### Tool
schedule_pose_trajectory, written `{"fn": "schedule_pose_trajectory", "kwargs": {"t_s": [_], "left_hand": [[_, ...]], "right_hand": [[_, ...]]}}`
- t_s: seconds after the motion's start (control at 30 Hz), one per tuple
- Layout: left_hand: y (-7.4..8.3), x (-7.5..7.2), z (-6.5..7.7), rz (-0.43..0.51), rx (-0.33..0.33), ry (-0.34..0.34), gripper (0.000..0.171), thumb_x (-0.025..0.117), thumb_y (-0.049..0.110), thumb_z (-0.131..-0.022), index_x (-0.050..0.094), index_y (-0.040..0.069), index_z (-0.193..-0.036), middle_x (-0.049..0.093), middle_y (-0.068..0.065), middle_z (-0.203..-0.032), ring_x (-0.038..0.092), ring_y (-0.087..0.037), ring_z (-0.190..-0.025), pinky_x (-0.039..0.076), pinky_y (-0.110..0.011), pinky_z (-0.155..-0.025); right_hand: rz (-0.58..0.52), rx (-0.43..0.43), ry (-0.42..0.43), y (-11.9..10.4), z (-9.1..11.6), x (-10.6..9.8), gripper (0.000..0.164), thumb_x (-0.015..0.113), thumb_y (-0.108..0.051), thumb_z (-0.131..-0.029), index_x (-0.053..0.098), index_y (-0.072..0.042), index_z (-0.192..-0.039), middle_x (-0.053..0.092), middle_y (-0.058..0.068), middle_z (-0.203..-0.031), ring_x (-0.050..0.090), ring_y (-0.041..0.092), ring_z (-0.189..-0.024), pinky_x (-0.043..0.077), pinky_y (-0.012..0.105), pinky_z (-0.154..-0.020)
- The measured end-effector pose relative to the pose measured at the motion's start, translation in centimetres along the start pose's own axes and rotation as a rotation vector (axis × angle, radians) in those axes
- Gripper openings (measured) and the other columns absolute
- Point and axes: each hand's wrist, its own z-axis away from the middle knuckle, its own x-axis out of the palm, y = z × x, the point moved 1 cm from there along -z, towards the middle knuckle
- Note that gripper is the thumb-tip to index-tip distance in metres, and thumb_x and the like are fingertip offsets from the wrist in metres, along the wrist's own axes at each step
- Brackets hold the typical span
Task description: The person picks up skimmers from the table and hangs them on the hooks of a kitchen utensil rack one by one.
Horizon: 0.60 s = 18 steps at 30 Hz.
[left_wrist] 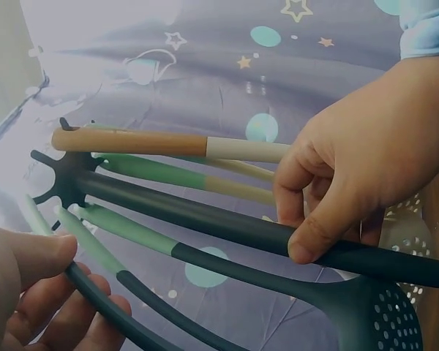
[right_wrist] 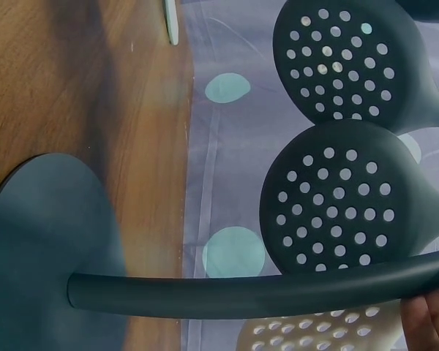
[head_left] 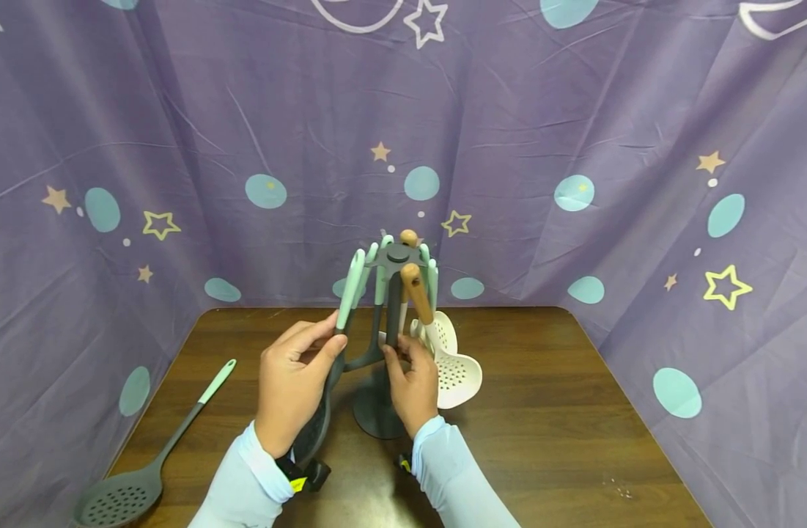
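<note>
My left hand grips a dark grey utensil with a mint-green handle just below the handle. Its broad dark head is partly hidden behind my wrist, so its kind is unclear. The handle's top lies close to a hook of the dark utensil stand; I cannot tell whether it hangs there. My right hand pinches the stand's pole between thumb and fingers. Around the pole hang dark skimmers with mint handles and a cream skimmer with a wooden handle.
A dark skimmer with a mint handle lies on the wooden table at the left. The stand's round base rests on the tabletop. A purple patterned curtain surrounds the table at the back and sides.
</note>
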Motion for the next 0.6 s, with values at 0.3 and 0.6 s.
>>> {"fn": "schedule_pose_trajectory", "kwargs": {"t_s": [0.3,0.6], "left_hand": [[-0.3,0.6,0.5,-0.004,-0.021,-0.036,0.033,0.080,0.006,-0.090,0.076,0.009,-0.123,0.074,-0.001,-0.099,0.073,-0.013,-0.085,0.061,-0.024,-0.072],[-0.5,1.1,0.4,0.022,-0.032,-0.033,0.033,0.081,0.006,-0.089,0.077,0.010,-0.122,0.074,-0.002,-0.098,0.073,-0.014,-0.084,0.061,-0.023,-0.072]], "right_hand": [[-0.001,0.005,0.000,-0.1,0.0,-0.1,0.015,0.077,-0.009,-0.094,0.072,-0.005,-0.108,0.074,0.007,-0.097,0.072,0.019,-0.087,0.062,0.031,-0.076],[0.000,-0.004,0.002,-0.3,-0.1,-0.3,0.016,0.076,-0.009,-0.094,0.072,-0.004,-0.109,0.074,0.008,-0.096,0.073,0.020,-0.086,0.062,0.031,-0.075]]}}
